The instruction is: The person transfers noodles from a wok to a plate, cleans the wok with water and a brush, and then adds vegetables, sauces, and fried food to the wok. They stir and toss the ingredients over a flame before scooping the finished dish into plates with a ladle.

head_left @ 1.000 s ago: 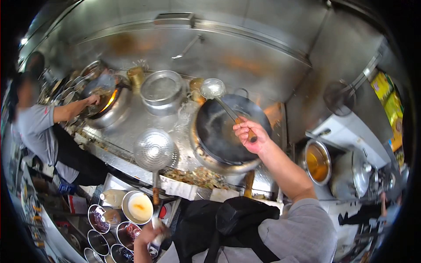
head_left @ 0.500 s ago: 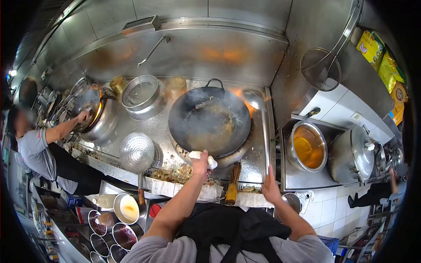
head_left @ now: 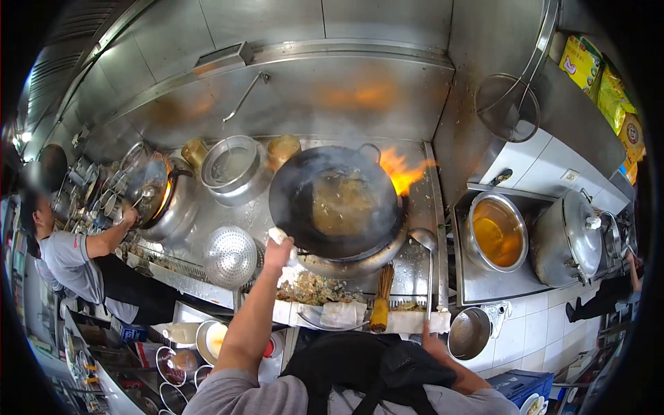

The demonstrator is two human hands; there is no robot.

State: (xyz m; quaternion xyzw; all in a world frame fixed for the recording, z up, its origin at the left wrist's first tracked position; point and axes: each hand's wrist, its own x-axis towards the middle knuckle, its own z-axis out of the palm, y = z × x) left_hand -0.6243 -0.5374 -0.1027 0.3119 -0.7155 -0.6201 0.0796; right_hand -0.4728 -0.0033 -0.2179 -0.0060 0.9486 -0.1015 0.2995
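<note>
My left hand (head_left: 279, 253) is closed at the near-left rim of a large black wok (head_left: 290, 207), with a folded white cloth (head_left: 277, 235) in its grip. Steam rises from the brownish food (head_left: 344, 204) inside the wok, whose details are blurred. My right hand (head_left: 434, 344) is low by the stove's front edge, wrapped around the end of a long-handled ladle (head_left: 423, 239). The ladle's bowl rests to the right of the wok, apart from it. Orange flame (head_left: 403, 171) flares at the wok's far-right side.
A bamboo brush (head_left: 382, 301) and food scraps (head_left: 311, 287) line the front edge. Left are a perforated skimmer (head_left: 230, 257), a metal pot (head_left: 234, 169) and a co-worker (head_left: 76, 259) at another wok. Right stand an oil bowl (head_left: 498, 232) and a lidded pot (head_left: 567, 242).
The wok has tilted and shifted, with my left hand and cloth moving left along its near side. The ladle has come down toward me with my right hand. Flame has flared up at the right.
</note>
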